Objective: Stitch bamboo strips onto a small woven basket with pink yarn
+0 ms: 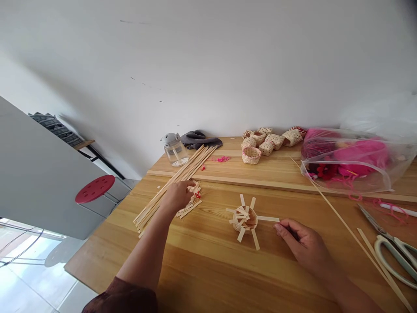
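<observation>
My left hand (177,195) reaches across the wooden table (208,261) and rests at a long bundle of pale bamboo strips (185,171). Its fingertips lie over a loose tangle of woven strips (192,204) with a little red thread. My right hand (301,243) sits just right of a small unfinished woven basket (246,221), whose flat strips stick out like spokes. Its curled fingertips are close to the longest spoke. A dark patch inside those fingers is too small to identify.
Several small woven baskets (260,143) stand at the back, near a glass jar (175,150) and grey cloth (200,140). A clear bag of pink yarn (345,161) lies back right. Large scissors (394,248) and long strips (348,234) lie right. A raised wooden board (228,180) crosses the table.
</observation>
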A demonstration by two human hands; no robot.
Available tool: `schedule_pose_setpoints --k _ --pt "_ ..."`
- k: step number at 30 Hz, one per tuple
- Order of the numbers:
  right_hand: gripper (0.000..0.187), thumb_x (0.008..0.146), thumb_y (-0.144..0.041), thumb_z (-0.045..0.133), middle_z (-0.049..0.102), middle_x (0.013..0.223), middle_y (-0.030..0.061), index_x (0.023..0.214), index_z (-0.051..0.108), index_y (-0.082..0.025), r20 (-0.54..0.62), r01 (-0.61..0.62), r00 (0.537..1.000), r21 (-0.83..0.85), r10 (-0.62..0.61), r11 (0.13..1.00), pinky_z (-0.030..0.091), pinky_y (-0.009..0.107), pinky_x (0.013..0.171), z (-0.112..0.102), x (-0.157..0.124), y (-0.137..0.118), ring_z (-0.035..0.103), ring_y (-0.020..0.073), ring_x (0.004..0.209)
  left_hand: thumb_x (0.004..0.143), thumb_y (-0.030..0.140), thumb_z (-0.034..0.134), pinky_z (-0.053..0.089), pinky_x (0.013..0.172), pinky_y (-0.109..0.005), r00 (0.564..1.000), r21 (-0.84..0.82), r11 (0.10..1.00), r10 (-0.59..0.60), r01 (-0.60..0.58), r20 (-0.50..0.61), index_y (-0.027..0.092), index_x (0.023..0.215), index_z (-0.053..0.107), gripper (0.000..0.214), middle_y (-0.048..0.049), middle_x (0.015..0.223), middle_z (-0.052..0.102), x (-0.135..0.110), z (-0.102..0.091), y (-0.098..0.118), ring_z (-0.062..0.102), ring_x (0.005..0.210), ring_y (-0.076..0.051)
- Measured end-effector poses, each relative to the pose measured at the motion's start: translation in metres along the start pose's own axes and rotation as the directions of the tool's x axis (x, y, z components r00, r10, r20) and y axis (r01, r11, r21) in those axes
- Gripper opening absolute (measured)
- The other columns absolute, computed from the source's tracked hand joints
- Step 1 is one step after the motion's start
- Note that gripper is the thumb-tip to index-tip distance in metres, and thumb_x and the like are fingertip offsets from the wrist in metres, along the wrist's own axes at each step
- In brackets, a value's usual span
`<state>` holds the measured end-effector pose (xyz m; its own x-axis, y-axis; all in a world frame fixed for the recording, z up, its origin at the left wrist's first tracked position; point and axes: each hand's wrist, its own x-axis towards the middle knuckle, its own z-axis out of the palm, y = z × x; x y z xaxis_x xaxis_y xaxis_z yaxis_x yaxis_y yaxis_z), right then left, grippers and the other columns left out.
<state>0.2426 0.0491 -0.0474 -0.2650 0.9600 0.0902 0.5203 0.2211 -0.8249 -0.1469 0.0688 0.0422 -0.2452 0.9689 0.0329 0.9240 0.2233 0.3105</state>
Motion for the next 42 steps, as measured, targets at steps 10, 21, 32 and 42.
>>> schedule_pose_setpoints --k 10,21,32,42 --pt "0.038 0.090 -0.057 0.055 0.059 0.071 -0.0006 0.080 0.066 -0.023 -0.026 0.002 1.000 -0.012 -0.003 1.000 0.045 0.023 0.062 -0.001 0.001 -0.004 0.054 0.0151 0.065 0.074 0.032 0.066 0.041 0.060 -0.026 0.995 -0.313 0.949 0.002 -0.032 -0.096 0.019 0.080 0.076 0.018 -0.0026 0.067 0.068 0.000 -0.013 -0.014 0.057 0.063 -0.017" --pt "0.037 0.091 -0.056 0.055 0.055 0.068 -0.0010 0.080 0.065 -0.022 -0.031 0.006 1.000 0.012 -0.006 1.000 0.044 0.024 0.061 0.000 0.001 -0.007 0.051 0.0146 0.063 0.068 0.047 0.076 0.044 0.058 -0.023 0.994 -0.696 0.718 -0.081 0.004 -0.078 0.014 0.085 0.074 0.037 -0.0047 0.078 0.072 -0.002 0.004 -0.003 0.060 0.067 -0.014" --pt "0.034 0.092 -0.053 0.055 0.059 0.068 -0.0005 0.081 0.066 -0.022 -0.032 0.017 0.999 -0.002 -0.017 1.000 0.046 0.023 0.060 0.000 0.001 -0.003 0.055 0.0151 0.065 0.068 0.051 0.071 0.055 0.066 -0.028 0.997 -0.911 0.411 -0.080 0.039 0.006 0.017 0.078 0.053 0.039 -0.0057 0.084 0.071 -0.003 0.028 0.021 0.069 0.069 -0.015" --pt "0.036 0.092 -0.053 0.055 0.060 0.070 -0.0002 0.081 0.066 -0.021 -0.036 -0.020 0.999 0.076 0.023 0.997 0.045 0.025 0.062 0.001 0.001 0.000 0.056 0.0154 0.067 0.075 0.037 0.073 0.045 0.066 -0.025 0.988 -0.707 0.699 0.153 -0.106 0.003 0.018 0.083 0.077 0.022 -0.0030 0.078 0.074 0.001 0.051 0.037 0.061 0.070 -0.015"
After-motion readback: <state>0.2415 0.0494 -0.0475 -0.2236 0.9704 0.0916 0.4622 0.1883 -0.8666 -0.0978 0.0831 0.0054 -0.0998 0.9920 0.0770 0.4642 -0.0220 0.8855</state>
